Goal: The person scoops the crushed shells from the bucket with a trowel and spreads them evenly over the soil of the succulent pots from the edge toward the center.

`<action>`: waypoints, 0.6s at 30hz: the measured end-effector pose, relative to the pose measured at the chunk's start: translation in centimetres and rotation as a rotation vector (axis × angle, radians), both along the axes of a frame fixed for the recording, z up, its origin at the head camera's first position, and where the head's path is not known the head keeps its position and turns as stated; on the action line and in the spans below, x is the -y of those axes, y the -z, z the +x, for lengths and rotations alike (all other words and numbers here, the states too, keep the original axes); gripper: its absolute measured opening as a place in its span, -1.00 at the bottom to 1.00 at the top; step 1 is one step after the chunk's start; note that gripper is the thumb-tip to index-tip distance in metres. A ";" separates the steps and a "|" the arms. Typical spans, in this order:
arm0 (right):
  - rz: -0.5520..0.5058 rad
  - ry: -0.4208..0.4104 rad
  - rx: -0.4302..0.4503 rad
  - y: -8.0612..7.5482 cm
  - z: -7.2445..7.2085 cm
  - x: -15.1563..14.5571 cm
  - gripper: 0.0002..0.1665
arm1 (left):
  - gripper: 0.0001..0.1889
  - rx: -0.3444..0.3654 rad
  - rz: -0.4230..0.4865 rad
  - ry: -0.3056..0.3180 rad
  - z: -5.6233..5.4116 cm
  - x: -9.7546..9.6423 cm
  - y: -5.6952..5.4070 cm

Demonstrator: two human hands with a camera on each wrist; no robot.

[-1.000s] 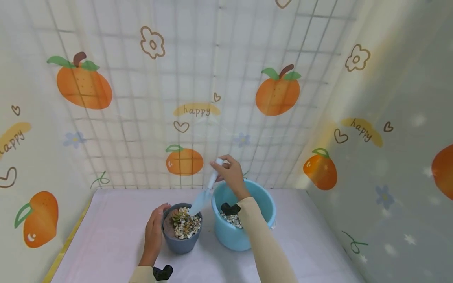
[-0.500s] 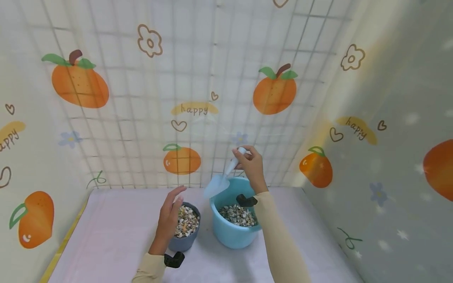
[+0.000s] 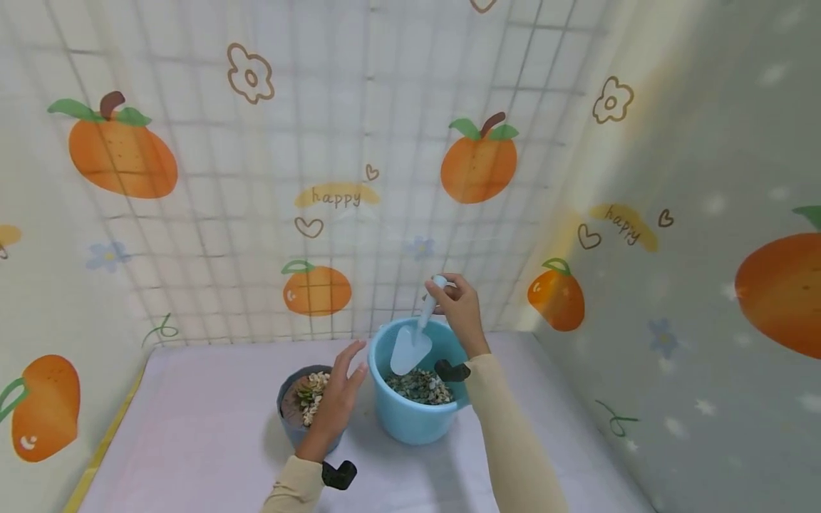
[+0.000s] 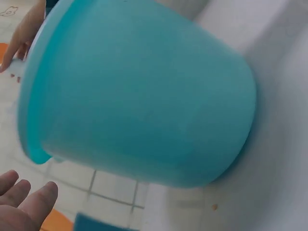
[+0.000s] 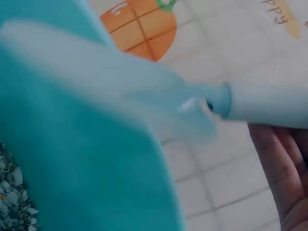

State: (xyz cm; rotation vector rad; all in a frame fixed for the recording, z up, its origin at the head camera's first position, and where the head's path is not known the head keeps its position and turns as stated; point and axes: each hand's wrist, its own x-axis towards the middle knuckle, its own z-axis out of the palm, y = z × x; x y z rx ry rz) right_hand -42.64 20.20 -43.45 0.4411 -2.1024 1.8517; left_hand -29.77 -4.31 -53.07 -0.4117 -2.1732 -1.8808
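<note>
We're on the pale blue trowel (image 3: 411, 349), tilted with its handle up and its blade slanting down over the mouth of the light blue bucket (image 3: 413, 424). The right hand (image 3: 460, 308) has it, thumb and fingers pinching the top of the handle. From the right wrist we get the blade blurred, apart from the gravel (image 3: 420, 388) that lies in the bucket.

Over to the left hand (image 3: 338, 395): fingers loose and spread, holding nothing, it's between pot and bucket, fingertips near the bucket's side. It hides part of the dark grey pot (image 3: 291, 431), and whether it touches the pot we can't tell. Inside that pot we spot a small green plant (image 3: 306, 394) beside pale stones (image 3: 313, 407).

Pot and bucket both stand on the whitish tabletop (image 3: 212, 413), where the left wrist view gives us a small crumb (image 4: 214, 207). Behind, we have a cloth (image 3: 385, 92) printed with oranges, a wire grid showing through.
</note>
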 end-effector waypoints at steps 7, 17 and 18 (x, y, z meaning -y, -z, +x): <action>0.059 -0.010 0.083 2.6 -0.1 -0.2 -0.35 | -0.16 0.140 0.046 0.025 -0.6 -1.5 1.3; 0.218 -0.028 0.059 4.4 -0.1 -0.2 -0.53 | 0.03 0.142 0.010 0.004 -1.2 -2.7 1.3; 0.252 -0.028 0.055 4.5 -0.1 -0.1 -0.56 | 0.03 0.140 -0.005 0.001 -1.3 -2.8 1.3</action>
